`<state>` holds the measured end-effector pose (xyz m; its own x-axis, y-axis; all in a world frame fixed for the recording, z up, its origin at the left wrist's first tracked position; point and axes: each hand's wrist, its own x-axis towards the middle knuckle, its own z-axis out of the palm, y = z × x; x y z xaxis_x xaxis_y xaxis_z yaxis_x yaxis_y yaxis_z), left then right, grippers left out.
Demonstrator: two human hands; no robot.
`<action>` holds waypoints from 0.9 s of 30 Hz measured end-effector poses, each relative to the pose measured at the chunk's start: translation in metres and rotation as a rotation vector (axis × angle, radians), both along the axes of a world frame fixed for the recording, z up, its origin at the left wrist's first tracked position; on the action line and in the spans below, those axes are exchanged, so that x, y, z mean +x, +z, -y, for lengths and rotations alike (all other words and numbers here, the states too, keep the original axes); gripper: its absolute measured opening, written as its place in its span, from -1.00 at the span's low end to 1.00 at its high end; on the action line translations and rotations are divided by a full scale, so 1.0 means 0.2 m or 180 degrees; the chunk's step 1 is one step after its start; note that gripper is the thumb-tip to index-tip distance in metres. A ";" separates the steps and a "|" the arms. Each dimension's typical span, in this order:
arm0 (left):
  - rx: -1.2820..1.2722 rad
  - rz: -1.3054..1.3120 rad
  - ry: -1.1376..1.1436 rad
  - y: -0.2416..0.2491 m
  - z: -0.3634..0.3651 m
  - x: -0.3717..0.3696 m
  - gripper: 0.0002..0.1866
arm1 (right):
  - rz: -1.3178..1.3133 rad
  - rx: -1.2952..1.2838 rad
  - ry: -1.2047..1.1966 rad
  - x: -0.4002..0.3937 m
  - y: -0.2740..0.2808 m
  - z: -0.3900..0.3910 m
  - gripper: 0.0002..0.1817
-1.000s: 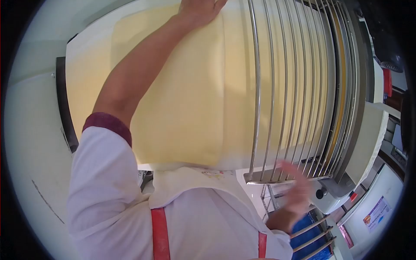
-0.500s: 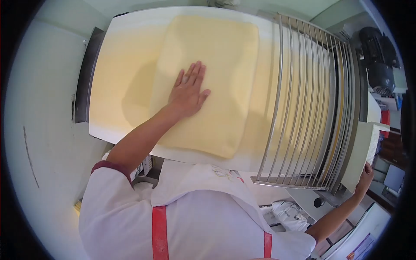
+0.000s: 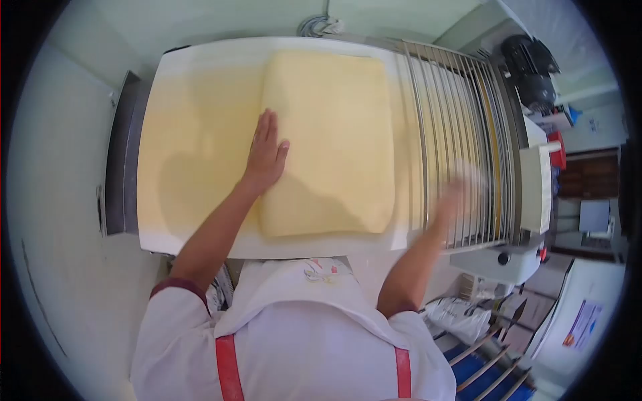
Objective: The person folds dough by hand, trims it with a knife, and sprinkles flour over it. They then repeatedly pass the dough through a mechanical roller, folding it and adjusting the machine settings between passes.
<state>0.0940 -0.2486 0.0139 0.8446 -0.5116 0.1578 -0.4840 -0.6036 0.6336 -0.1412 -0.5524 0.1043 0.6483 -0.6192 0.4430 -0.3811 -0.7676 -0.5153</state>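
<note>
A folded dough slab (image 3: pixel 328 140) lies flat on the sheeter belt (image 3: pixel 194 134), just left of the metal guard (image 3: pixel 461 140). The left hand (image 3: pixel 266 152) rests open on its left edge. The right hand (image 3: pixel 458 194), blurred, holds nothing, over the guard. Dough looks thick; rolling seems left.

The left hand (image 3: pixel 266 155) lies flat, fingers together, arm stretched out. The right hand (image 3: pixel 457 194) is raised (too blurry to see its fingers).

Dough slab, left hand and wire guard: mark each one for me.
dough slab (image 3: pixel 334 134), head view, bare middle of its top.
left hand (image 3: pixel 265 155), head view, back of the hand.
wire guard (image 3: pixel 468 134), head view, a middle bar.
</note>
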 end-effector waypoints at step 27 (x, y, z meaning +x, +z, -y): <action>0.1724 -0.1361 -0.2528 0.30 1.44 1.36 -0.22 | -0.0793 0.4425 -0.0395 0.01 -0.29 -0.26 -0.42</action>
<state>0.3655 -0.5358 0.0735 0.1669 -0.8558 -0.4896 -0.6646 -0.4645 0.5853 -0.1397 -0.5011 0.0470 0.5279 -0.5072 -0.6812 -0.5990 0.3462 -0.7220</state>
